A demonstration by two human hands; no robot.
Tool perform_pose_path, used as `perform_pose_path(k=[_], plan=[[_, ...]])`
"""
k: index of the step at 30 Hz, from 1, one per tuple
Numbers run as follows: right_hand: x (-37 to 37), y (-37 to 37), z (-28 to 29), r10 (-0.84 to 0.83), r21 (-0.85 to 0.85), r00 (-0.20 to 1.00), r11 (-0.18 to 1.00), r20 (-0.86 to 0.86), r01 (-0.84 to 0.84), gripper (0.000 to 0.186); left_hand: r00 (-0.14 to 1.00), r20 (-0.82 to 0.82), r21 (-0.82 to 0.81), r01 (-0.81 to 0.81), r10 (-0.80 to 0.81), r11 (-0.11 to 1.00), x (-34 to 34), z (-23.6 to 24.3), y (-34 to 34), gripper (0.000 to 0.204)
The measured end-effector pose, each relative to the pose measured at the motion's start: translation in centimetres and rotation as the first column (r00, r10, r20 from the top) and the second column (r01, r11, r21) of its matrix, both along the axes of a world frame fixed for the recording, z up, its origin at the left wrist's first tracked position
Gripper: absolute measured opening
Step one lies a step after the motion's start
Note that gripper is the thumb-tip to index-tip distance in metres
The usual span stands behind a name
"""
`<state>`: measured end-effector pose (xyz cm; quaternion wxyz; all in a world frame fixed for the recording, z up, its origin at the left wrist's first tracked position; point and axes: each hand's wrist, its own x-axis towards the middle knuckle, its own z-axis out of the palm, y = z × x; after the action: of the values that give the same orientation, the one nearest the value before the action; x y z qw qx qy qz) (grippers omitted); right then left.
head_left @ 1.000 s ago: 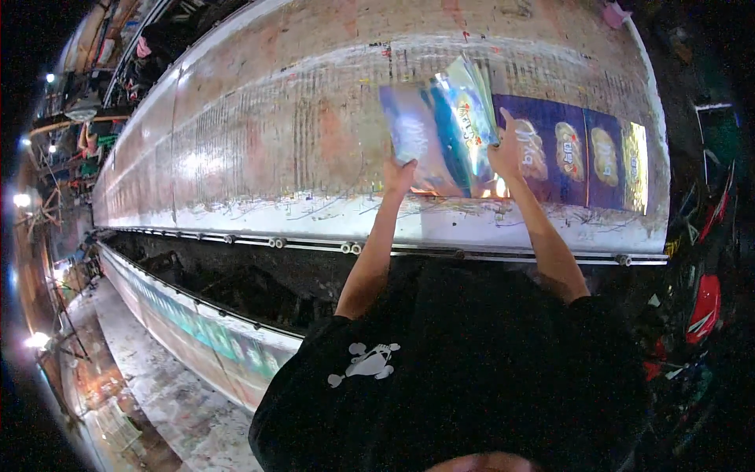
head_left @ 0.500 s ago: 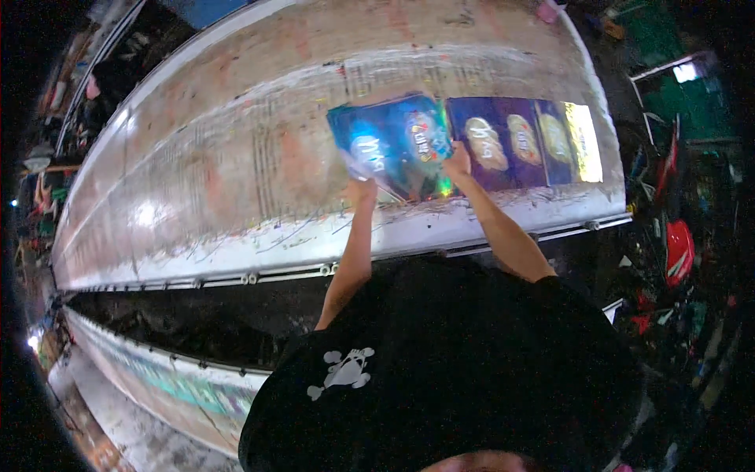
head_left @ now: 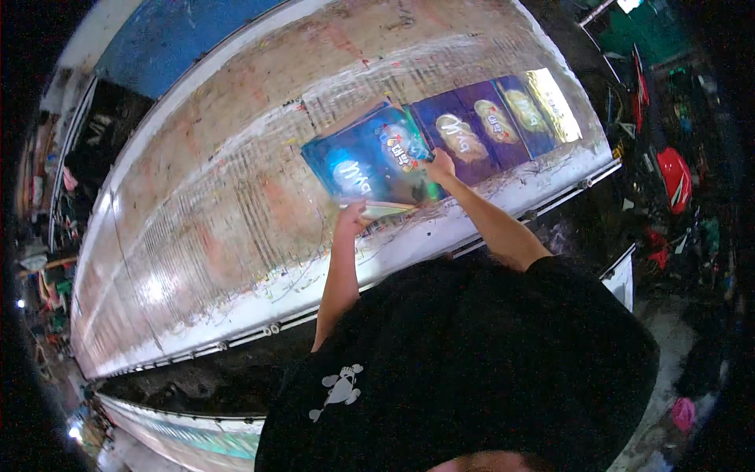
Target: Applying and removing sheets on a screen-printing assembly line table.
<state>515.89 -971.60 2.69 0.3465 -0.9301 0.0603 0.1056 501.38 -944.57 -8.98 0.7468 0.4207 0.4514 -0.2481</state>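
Note:
A stack of glossy blue printed sheets (head_left: pixel 354 161) with white and coloured designs is held low over the long, stained white table (head_left: pixel 197 204), lying nearly flat. My left hand (head_left: pixel 351 216) grips the stack's lower left edge, fingers closed on it. My right hand (head_left: pixel 439 165) is closed on the right edge. Beside the stack, a row of purple printed sheets (head_left: pixel 464 134) with gold oval designs lies on the tabletop, ending in a shiny gold strip (head_left: pixel 560 106).
A rail with small rollers (head_left: pixel 271 329) runs along the table's near edge. A second long bench (head_left: pixel 173 433) stands behind a dark gap at lower left. Dark clutter with a red object (head_left: pixel 675 181) lies right, a pink item (head_left: pixel 683 413) lower right, a blue surface (head_left: pixel 165 43) beyond the table.
The stack, earlier bent and fanned upward, has flattened with its blue face up and moved left with both hands. The view has turned, so the table now slants upward to the right.

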Motion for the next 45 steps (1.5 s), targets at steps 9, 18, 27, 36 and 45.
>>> perform_pose_path(k=[9,18,27,36,45], plan=[[3.2,-4.6,-2.1,0.069,0.066,0.995,0.996,-0.072,-0.064,0.045,0.938,0.288,0.706,-0.072,-0.193,0.704,8.5,10.5,-4.9,0.015],[11.0,-11.0,-4.1,0.492,0.753,0.812,0.65,-0.316,-0.1,0.041,0.667,-0.203,0.96,0.281,-0.717,-0.011,26.7,35.4,-24.9,0.022],[20.8,-17.7,3.9,0.764,0.5,0.45,-0.195,-0.462,0.844,0.035,0.808,0.363,0.772,0.018,-0.463,0.636,33.2,39.6,-32.1,0.008],[20.2,-21.5,0.9,0.601,0.784,0.661,-0.09,-0.449,0.614,0.03,0.715,0.375,0.893,-0.109,-0.59,0.436,36.2,44.4,-33.7,0.014],[13.7,-28.5,1.8,0.449,0.588,0.404,0.42,-0.797,0.691,0.03,0.865,0.36,0.754,-0.048,-0.351,0.656,26.8,34.0,-29.0,0.018]])
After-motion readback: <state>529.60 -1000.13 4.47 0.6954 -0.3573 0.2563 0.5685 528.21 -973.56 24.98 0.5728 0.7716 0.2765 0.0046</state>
